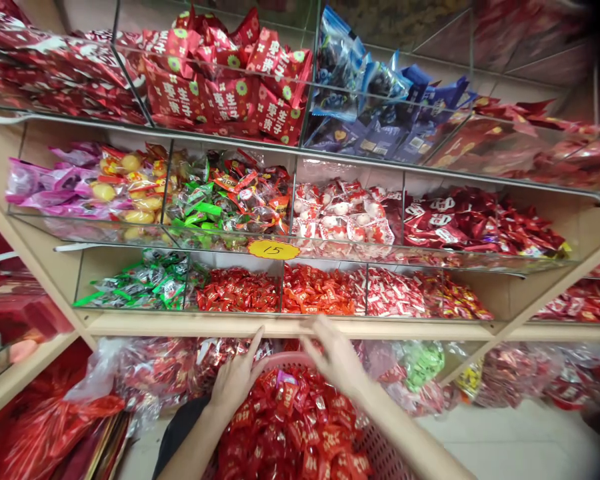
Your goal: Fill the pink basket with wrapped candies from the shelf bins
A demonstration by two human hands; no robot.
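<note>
A red plastic basket heaped with red wrapped candies sits low in front of me. My left hand rests on the basket's far left rim, fingers curled over it and the index finger raised. My right hand reaches over the far rim with fingers stretched toward the lowest shelf edge; whether it grips the rim is unclear. Just above my hands, the bottom shelf bins hold red candies.
Wooden shelves with clear dividers hold bins of wrapped sweets: green, pink and yellow, blue packs, red packs. A yellow price tag reads 15. Bags of candy lie under the shelf. Pale floor shows right.
</note>
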